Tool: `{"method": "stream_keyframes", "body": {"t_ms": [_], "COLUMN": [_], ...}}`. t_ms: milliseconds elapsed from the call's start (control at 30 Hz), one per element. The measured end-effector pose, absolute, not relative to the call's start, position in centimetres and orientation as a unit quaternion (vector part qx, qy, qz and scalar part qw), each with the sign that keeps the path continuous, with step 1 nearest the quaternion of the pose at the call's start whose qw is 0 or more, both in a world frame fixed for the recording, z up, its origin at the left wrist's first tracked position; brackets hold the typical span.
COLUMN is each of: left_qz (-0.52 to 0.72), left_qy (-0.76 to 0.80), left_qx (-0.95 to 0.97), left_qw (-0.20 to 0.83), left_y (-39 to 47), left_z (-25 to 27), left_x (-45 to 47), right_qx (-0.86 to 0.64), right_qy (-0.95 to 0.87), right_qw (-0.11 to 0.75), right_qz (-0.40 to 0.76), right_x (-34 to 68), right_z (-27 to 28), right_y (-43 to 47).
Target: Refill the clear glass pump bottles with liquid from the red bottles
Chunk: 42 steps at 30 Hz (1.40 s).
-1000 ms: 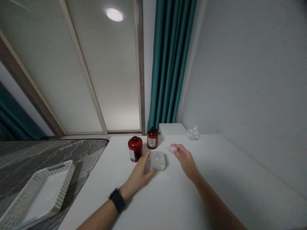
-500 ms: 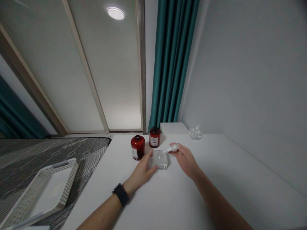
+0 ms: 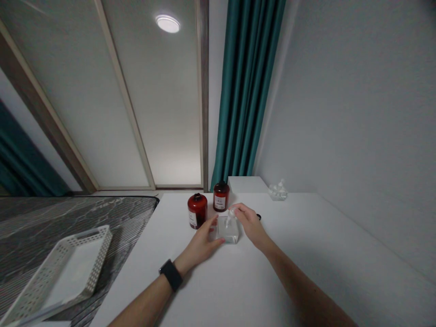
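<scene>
One glass bottle between both hands.

Illumination: dim, cool, largely even. Brightest item: a round white lamp disc, high beyond the left fingers, showing on a pale frosted door panel that carried a broad glow toward its foot. Shadows: faint, soft-edged, on the smooth white tabletop, widest right of the right fingers. Definition: soft; a clear square glass bottle between the fingers merged into the white, a small clear stopper at the right fingertips hazy. Grain: visible on a plain grey wall right of the fingers. Distortion: wide-angle, uprights slanting far left of the fingers.
</scene>
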<state>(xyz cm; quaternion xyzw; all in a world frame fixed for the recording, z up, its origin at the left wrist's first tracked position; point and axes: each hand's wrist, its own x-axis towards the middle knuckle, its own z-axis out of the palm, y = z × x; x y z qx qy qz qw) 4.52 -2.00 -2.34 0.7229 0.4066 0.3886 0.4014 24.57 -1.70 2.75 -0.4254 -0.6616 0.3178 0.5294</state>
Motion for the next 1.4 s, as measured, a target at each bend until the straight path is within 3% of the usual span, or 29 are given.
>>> {"method": "stream_keyframes", "body": {"t_ms": [467, 1233, 1400], "left_qz": [0.351, 0.36, 0.353], "left_qy": [0.368, 0.392, 0.388], "left_qx": [0.732, 0.75, 0.756], "left_qw": [0.454, 0.392, 0.392], "left_y": [-2.8, -3.1, -3.2], "left_z": [-0.3, -2.2, -2.0], "left_x": [3.0, 2.9, 2.9], "right_qx": [-0.412, -0.375, -0.399], "right_qy": [-0.692, -0.649, -0.654], "right_qw": [0.52, 0.544, 0.541], "right_qz": [0.284, 0.377, 0.347], "right_x": [22.7, 22.5, 22.6], "right_z": [1.8, -1.4, -1.5], "right_y": [-2.4, -4.2, -4.0]}}
